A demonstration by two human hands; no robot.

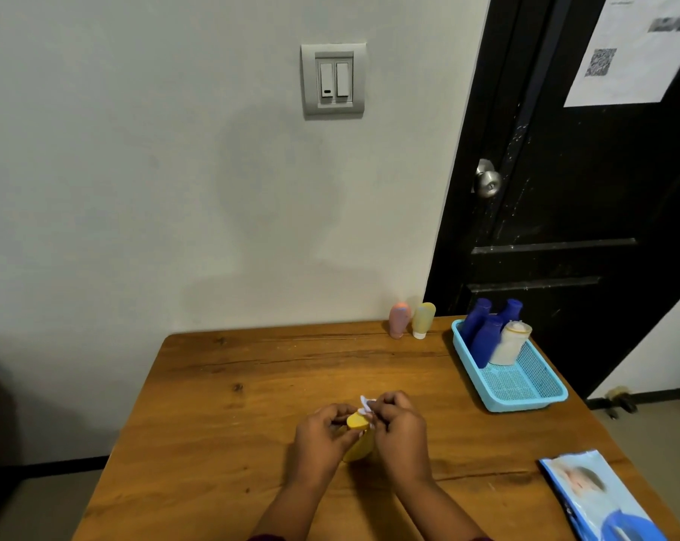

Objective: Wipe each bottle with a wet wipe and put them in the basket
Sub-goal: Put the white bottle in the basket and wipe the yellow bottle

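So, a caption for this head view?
Left hand holds a yellow bottle, right hand rubs it with a wipe; four bottles in the basket, two by the wall.

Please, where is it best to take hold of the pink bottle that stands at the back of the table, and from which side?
The pink bottle stands upright, with the wall close behind it and the pale yellow bottle close on its right. So probably grip it round its middle, coming from the front left, where nothing is in the way.
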